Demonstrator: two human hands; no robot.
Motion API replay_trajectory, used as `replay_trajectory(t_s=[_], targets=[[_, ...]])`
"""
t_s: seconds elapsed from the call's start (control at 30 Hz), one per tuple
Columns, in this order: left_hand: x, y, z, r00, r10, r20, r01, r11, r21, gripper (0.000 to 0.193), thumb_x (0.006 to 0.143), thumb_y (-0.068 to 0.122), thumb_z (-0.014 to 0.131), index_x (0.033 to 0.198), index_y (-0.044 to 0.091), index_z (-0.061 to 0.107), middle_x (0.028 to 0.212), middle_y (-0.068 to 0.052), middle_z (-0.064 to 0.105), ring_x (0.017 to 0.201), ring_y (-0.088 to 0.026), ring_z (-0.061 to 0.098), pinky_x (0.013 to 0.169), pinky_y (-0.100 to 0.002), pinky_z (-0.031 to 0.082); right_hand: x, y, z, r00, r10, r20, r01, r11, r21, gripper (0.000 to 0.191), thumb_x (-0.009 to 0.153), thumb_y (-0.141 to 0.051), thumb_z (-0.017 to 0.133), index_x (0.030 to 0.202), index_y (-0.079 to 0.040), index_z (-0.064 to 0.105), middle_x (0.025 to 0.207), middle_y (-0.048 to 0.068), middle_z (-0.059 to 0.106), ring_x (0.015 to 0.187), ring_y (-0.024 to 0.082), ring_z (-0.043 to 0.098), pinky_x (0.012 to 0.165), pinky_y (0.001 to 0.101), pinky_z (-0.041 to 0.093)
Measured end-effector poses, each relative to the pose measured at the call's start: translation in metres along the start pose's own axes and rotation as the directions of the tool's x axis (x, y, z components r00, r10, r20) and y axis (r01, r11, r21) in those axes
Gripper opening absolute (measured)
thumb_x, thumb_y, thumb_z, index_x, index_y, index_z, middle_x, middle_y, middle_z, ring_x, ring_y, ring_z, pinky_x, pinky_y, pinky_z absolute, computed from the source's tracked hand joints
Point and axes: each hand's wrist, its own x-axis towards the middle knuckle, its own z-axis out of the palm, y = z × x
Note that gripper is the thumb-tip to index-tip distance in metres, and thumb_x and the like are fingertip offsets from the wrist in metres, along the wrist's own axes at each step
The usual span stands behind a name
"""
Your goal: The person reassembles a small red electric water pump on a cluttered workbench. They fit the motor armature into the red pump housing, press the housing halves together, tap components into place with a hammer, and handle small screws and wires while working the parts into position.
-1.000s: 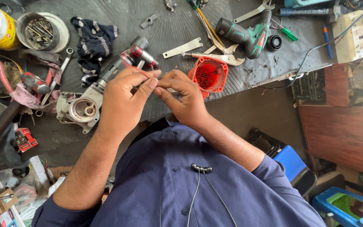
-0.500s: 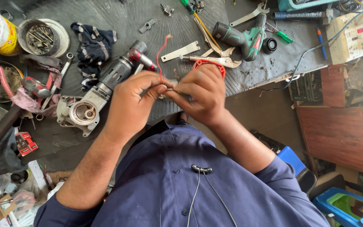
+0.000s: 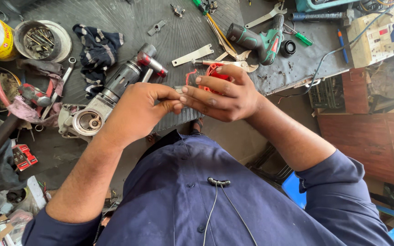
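Cluttered workbench [image 3: 169,41] ends just under the grip, open floor nearer. Left hand [image 3: 137,111] and right hand [image 3: 222,93], fingertips together, pinch a small metal piece [image 3: 178,89] before the red part [image 3: 213,73].

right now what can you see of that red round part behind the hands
The red round part looks like moulded plastic, bright red, with a rim and inner ribs only partly showing. Most of it is hidden behind the right hand, whose fingers cross in front of it, so its full shape cannot be told. A thin red wire curls up at its left edge. It sits near the front edge of the dark ribbed mat; whether it rests on the mat or is held cannot be told.
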Motion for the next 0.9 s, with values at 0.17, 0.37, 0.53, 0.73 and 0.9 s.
replay_trajectory(t_s=[0.17,0.37,0.53,0.73,0.9], targets=[[-0.001,0.004,0.0,0.999,0.016,0.045,-0.013,0.997,-0.077,0.016,0.084,0.013,0.077,0.095,0.004,0.07,0.086,-0.002,0.079,0.081,-0.01,0.075,0.074,-0.028,0.057,0.0,-0.011,-0.011,0.996,0.044,0.079,-0.049,0.997,0.064,0.029,0.09,-0.017,0.075,0.119,-0.011,0.079,0.12,0.001,0.074,0.112,0.018,0.067,0.091,0.0366,0.052],[-0.011,-0.007,0.018,0.919,0.386,0.078,-0.392,0.882,0.26,0.016,0.084,0.024,0.081,0.092,0.012,0.076,0.088,0.0,0.076,0.092,-0.018,0.068,0.104,-0.042,0.04,-0.012,-0.054,-0.027,0.951,0.254,0.178,-0.285,0.941,0.18,0.023,0.089,-0.015,0.077,0.111,-0.007,0.076,0.109,0.004,0.072,0.103,0.021,0.067,0.088,0.0395,0.052],[-0.019,-0.018,0.04,0.846,0.509,0.16,-0.526,0.742,0.416,0.011,0.084,0.022,0.079,0.089,0.014,0.074,0.085,0.002,0.07,0.091,-0.018,0.066,0.109,-0.049,0.036,-0.029,-0.111,-0.027,0.721,0.588,0.367,-0.691,0.649,0.318,0.012,0.091,-0.012,0.077,0.102,-0.005,0.073,0.1,0.006,0.071,0.094,0.024,0.069,0.082,0.0377,0.052],[-0.023,-0.026,0.047,0.66,0.718,0.22,-0.708,0.499,0.5,0.008,0.088,0.014,0.079,0.093,0.017,0.072,0.088,0.006,0.067,0.098,-0.013,0.067,0.113,-0.05,0.034,-0.067,-0.142,-0.008,0.064,0.331,0.941,-0.531,-0.787,0.313,0.021,0.098,-0.019,0.067,0.105,0.0,0.072,0.098,0.009,0.075,0.093,0.019,0.069,0.086,0.0322,0.054],[-0.022,-0.026,0.05,0.741,0.653,0.157,-0.646,0.628,0.434,0.014,0.082,0.017,0.083,0.092,0.017,0.073,0.088,0.005,0.067,0.096,-0.014,0.066,0.112,-0.052,0.033,-0.066,-0.146,-0.019,0.107,0.502,0.858,-0.453,-0.744,0.491,0.031,0.101,-0.026,0.064,0.113,0.001,0.075,0.106,0.01,0.076,0.103,0.021,0.069,0.096,0.0365,0.053]])
